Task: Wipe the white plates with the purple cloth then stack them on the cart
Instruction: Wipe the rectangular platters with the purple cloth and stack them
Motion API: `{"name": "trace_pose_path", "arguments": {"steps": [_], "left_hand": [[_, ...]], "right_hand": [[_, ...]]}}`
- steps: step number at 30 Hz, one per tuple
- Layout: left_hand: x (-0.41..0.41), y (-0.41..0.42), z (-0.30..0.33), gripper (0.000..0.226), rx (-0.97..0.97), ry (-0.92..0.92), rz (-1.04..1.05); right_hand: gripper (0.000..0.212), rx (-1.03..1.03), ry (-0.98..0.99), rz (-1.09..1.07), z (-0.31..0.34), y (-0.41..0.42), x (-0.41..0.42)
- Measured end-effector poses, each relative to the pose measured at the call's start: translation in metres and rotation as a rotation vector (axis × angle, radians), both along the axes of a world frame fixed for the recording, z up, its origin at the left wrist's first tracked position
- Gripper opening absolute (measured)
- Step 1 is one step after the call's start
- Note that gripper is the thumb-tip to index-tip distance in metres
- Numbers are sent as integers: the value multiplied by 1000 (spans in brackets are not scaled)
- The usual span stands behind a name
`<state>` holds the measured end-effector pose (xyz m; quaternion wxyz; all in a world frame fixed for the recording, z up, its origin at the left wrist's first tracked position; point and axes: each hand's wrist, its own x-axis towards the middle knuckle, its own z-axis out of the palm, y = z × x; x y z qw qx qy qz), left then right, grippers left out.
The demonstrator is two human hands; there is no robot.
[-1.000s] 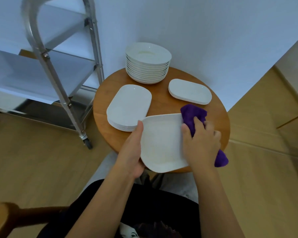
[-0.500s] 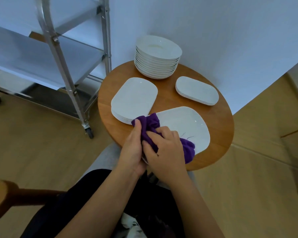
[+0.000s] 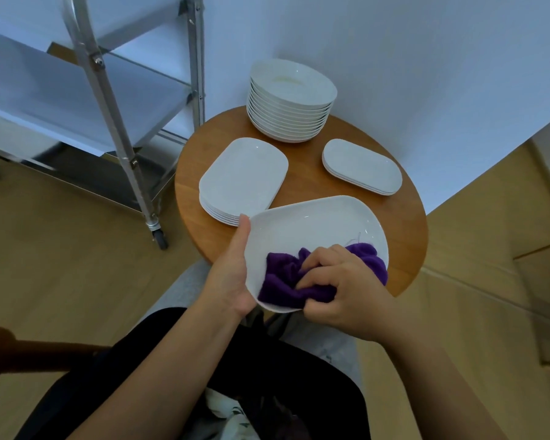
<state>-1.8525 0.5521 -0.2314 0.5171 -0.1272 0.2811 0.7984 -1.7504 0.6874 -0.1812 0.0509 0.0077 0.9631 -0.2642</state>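
The left hand (image 3: 232, 274) holds the plate (image 3: 315, 230) by its near-left edge, thumb laid along the rim and the other fingers hidden beneath, so its grip is curled around that edge. The plate is lifted and tilted, hanging over the near side of the round worktop (image 3: 302, 182), with its long axis running from the left hand away to the right. The right hand (image 3: 340, 287) sits on the plate's near end, fingers bunched and pinching the cloth (image 3: 286, 281) against the white surface. The far, right part of the plate lies bare beyond the cloth, so the wiping likely has to travel away from the body along that axis. The cart (image 3: 115, 100) stands to the left, nearer the left hand, which would make that hand the natural one to carry the plate across. No plates can be seen on its shelves. Still on the worktop are a pile (image 3: 242, 179) of similar plates just beside the left thumb, a tall stack (image 3: 291, 100) at the back, and a small pair (image 3: 361, 166) to the right.
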Motion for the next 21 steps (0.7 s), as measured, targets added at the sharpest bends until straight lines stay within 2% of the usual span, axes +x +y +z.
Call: {"name": "trace_pose_path", "arguments": {"steps": [5, 9, 12, 14, 16, 21], "left_hand": [[-2, -1, -4, 47, -40, 190, 80], [-1, 5, -1, 40, -195, 284, 96], [2, 10, 2, 37, -255, 335, 113], [-3, 9, 6, 38, -285, 370, 120], [-12, 5, 10, 36, -318, 362, 105], [-17, -4, 12, 49, -333, 439, -31]], "right_hand": [[27, 93, 200, -147, -5, 24, 16], [22, 294, 389, -524, -24, 39, 20], [26, 284, 446, -773, -34, 24, 4], [31, 242, 399, -873, -32, 16, -10], [36, 169, 298, -768, -30, 3, -19], [53, 39, 196, -150, -25, -33, -11]]}}
